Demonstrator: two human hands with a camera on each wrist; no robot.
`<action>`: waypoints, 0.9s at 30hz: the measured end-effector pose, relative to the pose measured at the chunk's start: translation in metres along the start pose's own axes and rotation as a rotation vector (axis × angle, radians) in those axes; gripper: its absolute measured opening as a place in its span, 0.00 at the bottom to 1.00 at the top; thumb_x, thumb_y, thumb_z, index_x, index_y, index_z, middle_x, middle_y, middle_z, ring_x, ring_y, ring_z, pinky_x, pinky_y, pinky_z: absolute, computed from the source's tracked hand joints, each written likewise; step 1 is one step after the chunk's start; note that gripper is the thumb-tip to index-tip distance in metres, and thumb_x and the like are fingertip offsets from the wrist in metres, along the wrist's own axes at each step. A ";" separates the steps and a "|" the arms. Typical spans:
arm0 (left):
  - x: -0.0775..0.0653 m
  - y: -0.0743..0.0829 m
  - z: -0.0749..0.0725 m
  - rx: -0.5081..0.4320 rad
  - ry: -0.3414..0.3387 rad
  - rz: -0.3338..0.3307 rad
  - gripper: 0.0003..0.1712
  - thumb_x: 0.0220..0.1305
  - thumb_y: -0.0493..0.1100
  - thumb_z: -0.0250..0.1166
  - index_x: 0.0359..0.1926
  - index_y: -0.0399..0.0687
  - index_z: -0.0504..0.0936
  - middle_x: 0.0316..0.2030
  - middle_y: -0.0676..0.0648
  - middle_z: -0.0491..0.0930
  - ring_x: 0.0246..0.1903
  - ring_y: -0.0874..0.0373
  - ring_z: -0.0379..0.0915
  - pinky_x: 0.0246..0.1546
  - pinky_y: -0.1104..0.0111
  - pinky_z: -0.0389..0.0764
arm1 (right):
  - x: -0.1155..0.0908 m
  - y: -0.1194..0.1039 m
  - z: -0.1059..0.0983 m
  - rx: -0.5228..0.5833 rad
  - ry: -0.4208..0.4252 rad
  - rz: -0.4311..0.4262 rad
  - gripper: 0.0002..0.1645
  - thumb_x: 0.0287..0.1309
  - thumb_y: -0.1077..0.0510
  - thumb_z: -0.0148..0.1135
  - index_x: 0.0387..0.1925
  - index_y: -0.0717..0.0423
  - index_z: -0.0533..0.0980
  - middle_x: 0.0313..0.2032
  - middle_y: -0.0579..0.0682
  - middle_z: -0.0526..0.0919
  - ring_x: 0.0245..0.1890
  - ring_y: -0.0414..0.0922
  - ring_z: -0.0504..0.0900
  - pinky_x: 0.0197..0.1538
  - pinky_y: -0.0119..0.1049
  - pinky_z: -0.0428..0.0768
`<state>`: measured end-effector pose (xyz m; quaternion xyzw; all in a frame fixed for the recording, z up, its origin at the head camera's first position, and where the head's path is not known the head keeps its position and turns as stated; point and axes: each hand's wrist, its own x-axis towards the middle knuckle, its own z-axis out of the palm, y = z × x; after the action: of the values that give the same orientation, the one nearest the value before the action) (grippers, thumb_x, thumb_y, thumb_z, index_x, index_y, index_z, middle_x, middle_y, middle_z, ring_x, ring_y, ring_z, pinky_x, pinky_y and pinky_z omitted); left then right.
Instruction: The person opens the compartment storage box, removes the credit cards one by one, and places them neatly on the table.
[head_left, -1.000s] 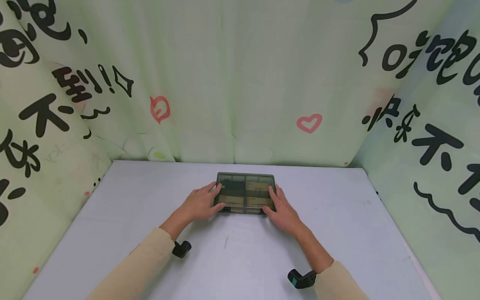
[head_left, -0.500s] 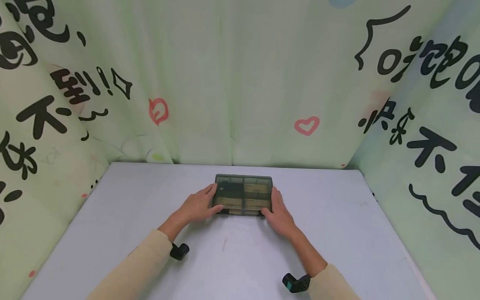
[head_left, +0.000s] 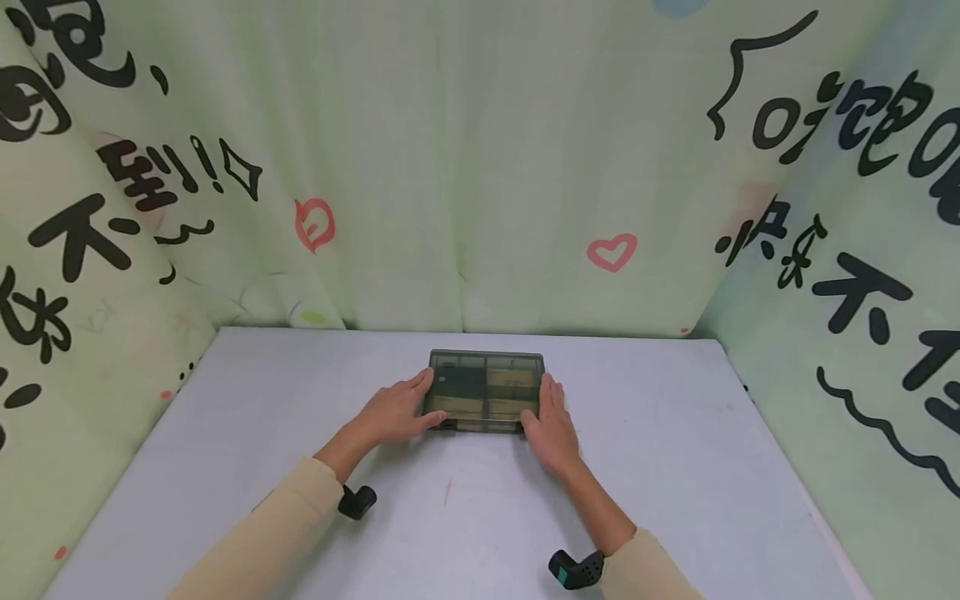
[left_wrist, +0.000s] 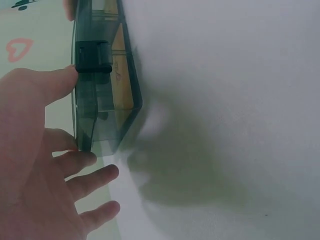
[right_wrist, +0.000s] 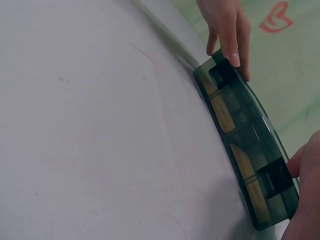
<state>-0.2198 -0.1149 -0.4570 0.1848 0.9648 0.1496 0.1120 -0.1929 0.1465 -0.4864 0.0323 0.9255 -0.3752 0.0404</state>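
Observation:
A translucent dark box (head_left: 486,379) with a lid and inner dividers lies flat on the table towards its far side. Tan pieces and a darker piece show through it; their kind cannot be told. My left hand (head_left: 396,410) lies at its left end, the thumb against a black latch (left_wrist: 93,56) on the near side, the fingers spread out, some clear of the box. At the right end is my right hand (head_left: 551,429), its thumb by the other latch (right_wrist: 276,177) and its fingers extended along the side. The lid is down.
The white tabletop (head_left: 450,533) surrounds the box. Pale green curtains (head_left: 390,167) with black lettering and red hearts hang behind and on both sides. Black wrist cameras (head_left: 357,502) sit at the cuffs of cream sleeves.
My right fingers have come off the lid's top and now lie along the box's right side. The right wrist has moved left. My left fingers have slid back to the left edge.

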 end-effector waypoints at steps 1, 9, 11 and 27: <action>0.000 0.000 0.000 0.001 -0.004 -0.001 0.47 0.68 0.64 0.54 0.75 0.43 0.50 0.75 0.44 0.52 0.67 0.43 0.63 0.61 0.48 0.68 | 0.000 0.000 0.000 -0.002 0.003 0.001 0.44 0.64 0.54 0.39 0.76 0.57 0.34 0.77 0.56 0.37 0.77 0.52 0.34 0.74 0.57 0.44; -0.001 0.000 0.000 -0.012 -0.025 -0.006 0.47 0.68 0.64 0.53 0.76 0.44 0.48 0.76 0.44 0.50 0.68 0.44 0.61 0.62 0.47 0.66 | 0.001 0.000 0.000 -0.009 -0.021 0.005 0.44 0.64 0.55 0.37 0.76 0.57 0.33 0.77 0.55 0.36 0.77 0.53 0.33 0.73 0.58 0.43; 0.000 0.000 0.000 -0.015 -0.025 -0.006 0.47 0.68 0.64 0.53 0.76 0.44 0.48 0.76 0.44 0.50 0.69 0.44 0.60 0.62 0.47 0.66 | 0.002 -0.001 -0.002 -0.014 -0.032 -0.001 0.43 0.64 0.56 0.36 0.76 0.57 0.33 0.77 0.55 0.35 0.77 0.53 0.33 0.73 0.59 0.43; 0.001 0.002 -0.001 -0.006 -0.022 -0.020 0.47 0.68 0.64 0.53 0.76 0.44 0.48 0.76 0.44 0.50 0.68 0.43 0.61 0.63 0.46 0.65 | 0.004 -0.006 -0.012 -0.044 -0.109 0.007 0.44 0.64 0.55 0.34 0.76 0.51 0.30 0.77 0.51 0.31 0.77 0.55 0.31 0.70 0.66 0.39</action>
<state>-0.2199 -0.1129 -0.4557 0.1765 0.9649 0.1491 0.1247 -0.1977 0.1505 -0.4743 0.0141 0.9298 -0.3560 0.0926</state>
